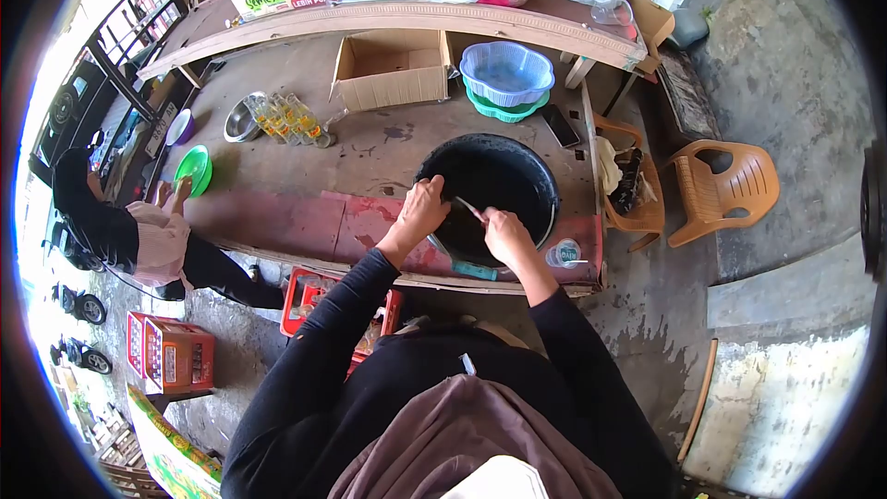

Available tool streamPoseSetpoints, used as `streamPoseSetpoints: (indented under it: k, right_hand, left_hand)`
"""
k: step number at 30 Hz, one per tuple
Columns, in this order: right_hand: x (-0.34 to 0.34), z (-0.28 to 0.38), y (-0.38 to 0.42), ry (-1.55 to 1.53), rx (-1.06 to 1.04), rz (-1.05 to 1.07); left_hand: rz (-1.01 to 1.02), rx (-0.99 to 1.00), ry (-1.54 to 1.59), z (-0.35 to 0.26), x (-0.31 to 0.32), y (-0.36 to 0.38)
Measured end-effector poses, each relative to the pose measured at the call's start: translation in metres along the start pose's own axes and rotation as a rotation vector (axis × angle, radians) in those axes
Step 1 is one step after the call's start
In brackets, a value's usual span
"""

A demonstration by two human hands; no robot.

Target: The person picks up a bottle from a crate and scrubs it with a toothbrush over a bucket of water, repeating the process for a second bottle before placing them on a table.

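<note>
A large black tub point(543, 164) stands near the front edge of the wooden table, dark inside. Over its left rim is my left hand point(423, 211), fingers curled together; what they hold, if anything, is hidden. My right hand point(507, 237) is closed around a thin, pale, pinkish stick-like thing point(471, 210) that points toward my left hand above the tub; its exact kind I cannot tell. Just right of the tub's front lies a clear plastic cup point(564, 253). A flat teal piece point(474, 270) rests at the table edge in front of the tub.
Behind the tub are stacked blue and green baskets point(507, 74), a phone point(560, 126) and an open cardboard box point(393, 69). Glass bottles point(288, 120) lie farther left. Another person point(139, 231) works at a green bowl point(193, 170). A red crate point(305, 298) stands below the table edge.
</note>
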State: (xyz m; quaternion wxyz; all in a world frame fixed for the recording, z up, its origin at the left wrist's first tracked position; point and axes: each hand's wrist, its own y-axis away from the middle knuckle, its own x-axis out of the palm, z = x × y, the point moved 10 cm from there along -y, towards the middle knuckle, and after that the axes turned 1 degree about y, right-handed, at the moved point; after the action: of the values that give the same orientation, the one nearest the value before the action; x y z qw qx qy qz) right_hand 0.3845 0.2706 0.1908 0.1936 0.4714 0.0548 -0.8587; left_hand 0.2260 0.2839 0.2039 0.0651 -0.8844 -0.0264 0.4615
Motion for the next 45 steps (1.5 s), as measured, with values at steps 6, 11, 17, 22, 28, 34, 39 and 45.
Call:
streamPoseSetpoints:
  k: [6, 11, 17, 22, 28, 34, 39, 45]
  right_hand:
    - [-0.030, 0.029, 0.012, -0.101, -0.133, -0.158]
    - [0.014, -0.032, -0.016, 0.106, 0.077, 0.083]
    - [-0.005, 0.011, 0.002, -0.150, -0.131, -0.112]
    - [0.007, -0.023, -0.010, 0.082, 0.072, 0.005]
    - [-0.015, 0.009, 0.003, -0.044, -0.093, -0.120]
    - [-0.012, -0.005, -0.001, 0.033, -0.029, -0.092]
    - [-0.007, -0.009, -0.001, 0.092, -0.002, -0.055]
    - [-0.014, -0.008, 0.001, 0.094, -0.021, -0.134]
  left_hand:
    - [-0.100, 0.071, 0.057, 0.006, -0.002, -0.005]
    - [-0.045, 0.079, 0.120, 0.004, -0.002, 0.000]
    - [0.055, 0.053, 0.076, 0.014, 0.009, -0.002]
    - [0.070, 0.042, -0.002, 0.010, 0.011, -0.005]
    - [0.130, -0.019, -0.052, 0.008, 0.015, -0.003]
    - [0.113, 0.145, -0.114, 0.004, 0.028, -0.003]
    - [0.125, 0.206, -0.163, -0.003, 0.035, -0.004]
    - [0.141, 0.128, -0.264, 0.002, 0.041, -0.009]
